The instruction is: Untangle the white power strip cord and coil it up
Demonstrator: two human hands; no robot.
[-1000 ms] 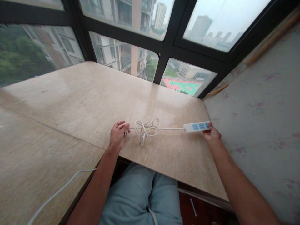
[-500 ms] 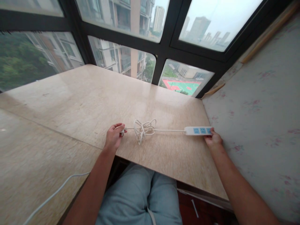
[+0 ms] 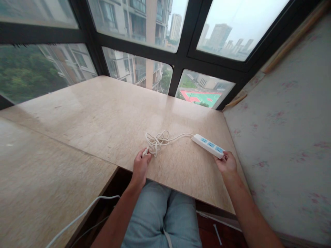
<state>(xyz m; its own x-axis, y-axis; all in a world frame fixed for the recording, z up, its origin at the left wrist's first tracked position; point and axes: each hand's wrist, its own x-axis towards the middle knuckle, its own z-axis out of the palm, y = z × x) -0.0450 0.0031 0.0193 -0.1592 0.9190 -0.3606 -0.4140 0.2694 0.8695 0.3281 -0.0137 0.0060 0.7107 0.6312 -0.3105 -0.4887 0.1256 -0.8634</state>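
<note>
A white power strip [image 3: 207,146] with three blue socket blocks lies at a slant on the right of the stone counter. My right hand [image 3: 227,163] grips its near right end. From the strip's far left end a white cord [image 3: 181,135] curves left into a loose tangle of loops [image 3: 157,139]. Left of and just in front of the tangle, my left hand [image 3: 142,163] is closed on the plug end of the cord [image 3: 146,151], which is mostly covered by the fingers.
The stone counter [image 3: 108,113] runs back to dark-framed windows [image 3: 178,58]. A flowered wall [image 3: 279,137] bounds the right side. Another white cable [image 3: 85,210] crosses the counter's lower left edge. My legs [image 3: 157,210] are below the front edge.
My left hand has moved right, up to the tangle, with the plug end. My right hand has come nearer and left, turning the power strip from level to slanted; the cord between has gone slack.
</note>
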